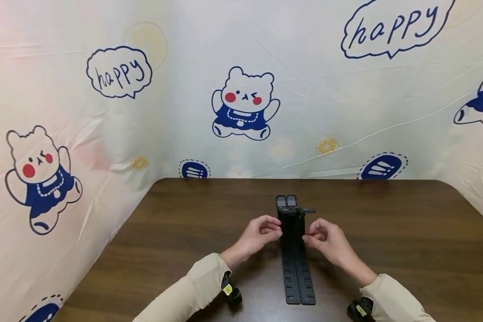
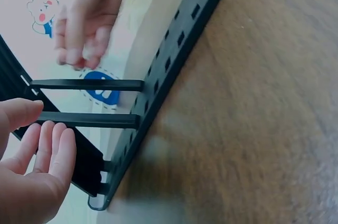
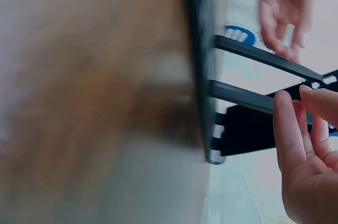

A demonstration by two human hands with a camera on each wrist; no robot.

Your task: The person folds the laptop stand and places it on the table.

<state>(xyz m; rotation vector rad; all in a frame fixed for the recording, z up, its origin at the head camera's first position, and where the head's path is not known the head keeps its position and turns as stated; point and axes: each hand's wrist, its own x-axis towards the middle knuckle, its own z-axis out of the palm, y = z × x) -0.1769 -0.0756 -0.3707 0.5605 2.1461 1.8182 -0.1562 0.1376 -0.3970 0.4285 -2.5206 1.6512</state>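
A black folding stand (image 1: 290, 277) stands on the table, its two long slotted base rails lying side by side toward me. From the rails, two slim support bars (image 2: 95, 120) run up to a tilted black panel (image 2: 79, 155). At the stand's left side, my left hand (image 1: 259, 232) pinches the upper end of one bar between thumb and fingertips. My right hand (image 1: 328, 239) is on the opposite side, thumb and fingers pinching the other support bar (image 3: 240, 96) near its panel end. Part of the panel is hidden behind the fingers in both wrist views.
The stand rests on a brown wood-grain table (image 1: 177, 223). Behind and beside the table hangs a pale printed curtain (image 1: 306, 89) with bears and lettering. Small black wrist cameras (image 1: 234, 296) sit at both sleeve cuffs, close above the tabletop.
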